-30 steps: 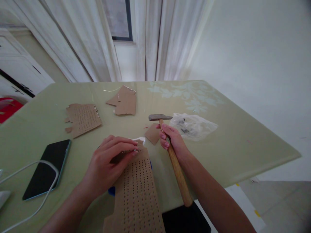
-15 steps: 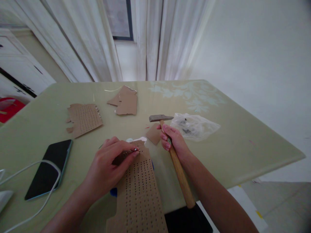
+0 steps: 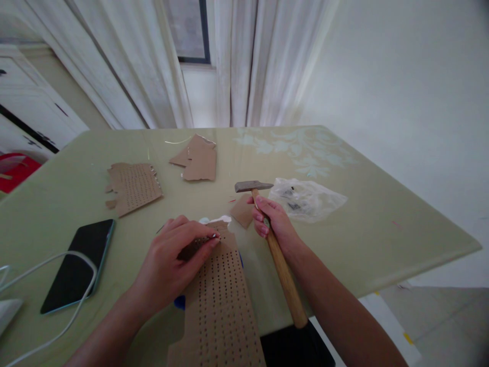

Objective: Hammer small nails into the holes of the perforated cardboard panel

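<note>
My left hand (image 3: 168, 260) rests on a long strip of cardboard (image 3: 223, 306) punched with rows of small holes. Its thumb and index finger are closed in a pinch near the strip's far end. A small shiny nail (image 3: 214, 236) pokes out between the fingertips; most of it is hidden. My right hand (image 3: 273, 221) is wrapped around the wooden handle of a hammer (image 3: 284, 275), close below the head. The steel hammer head is held to the right of the strip's far end, apart from the nail. Bits of something blue (image 3: 179, 302) show under the strip.
A clear plastic bag (image 3: 307, 199) with small dark items lies right of the hammer head. Other cardboard pieces (image 3: 137, 188) lie farther back. On the left are a phone (image 3: 78, 265) and a white cable (image 3: 86, 260). A black object (image 3: 298, 346) sits at the near edge.
Both hands, the hammer and the cardboard hold nearly the same places. Only a very slight shift of the whole view shows.
</note>
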### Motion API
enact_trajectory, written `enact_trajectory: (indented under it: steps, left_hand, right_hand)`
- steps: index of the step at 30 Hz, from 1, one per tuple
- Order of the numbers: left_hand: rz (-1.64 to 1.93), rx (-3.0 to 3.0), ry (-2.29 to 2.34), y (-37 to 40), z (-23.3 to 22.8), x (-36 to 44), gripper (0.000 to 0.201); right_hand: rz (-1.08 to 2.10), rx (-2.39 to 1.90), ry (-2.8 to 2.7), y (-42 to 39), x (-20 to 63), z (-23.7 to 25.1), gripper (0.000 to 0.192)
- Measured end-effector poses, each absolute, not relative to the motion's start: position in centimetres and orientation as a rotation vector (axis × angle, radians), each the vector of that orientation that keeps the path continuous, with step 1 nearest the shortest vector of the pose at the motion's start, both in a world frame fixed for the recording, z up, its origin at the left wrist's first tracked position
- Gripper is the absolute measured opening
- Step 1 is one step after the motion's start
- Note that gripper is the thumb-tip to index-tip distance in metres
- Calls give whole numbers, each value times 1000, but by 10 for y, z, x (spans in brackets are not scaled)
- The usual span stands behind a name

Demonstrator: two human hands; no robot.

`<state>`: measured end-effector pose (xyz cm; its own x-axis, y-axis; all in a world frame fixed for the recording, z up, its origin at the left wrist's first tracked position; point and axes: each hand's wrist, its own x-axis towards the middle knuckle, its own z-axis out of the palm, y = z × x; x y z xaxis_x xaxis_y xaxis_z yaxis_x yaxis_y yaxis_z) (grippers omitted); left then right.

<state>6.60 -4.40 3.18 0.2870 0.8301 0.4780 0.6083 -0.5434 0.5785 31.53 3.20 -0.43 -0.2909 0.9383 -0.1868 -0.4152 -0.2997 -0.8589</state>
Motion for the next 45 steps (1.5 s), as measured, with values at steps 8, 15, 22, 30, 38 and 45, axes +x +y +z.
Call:
enact_trajectory:
  steps: [8,15,22,30,38,45]
  left_hand:
    - [1143,2313,1289,-45,34,68,8]
    - [1166,2322,1294,-44,33,68,7]
    - [1166,2332,1285,-44,32,68,8]
    - [1153,2335,1287,-44,32,67,8]
    - [1170,2324,1290,-45,32,68,8]
    - [1151,2319,1295,-44,32,68,8]
  right_hand:
    - [1774,-891,-869,32,315,-4,58]
    - [1770,-891,-882,31,315,-5,56]
    - [1771,-896,-877,31,315,-6,57]
    - [1770,-894,-877,31,315,-5,56]
    - [1769,-903,-855,29,315,-3,56]
    - [1775,-894,-860,30,314,-3,56]
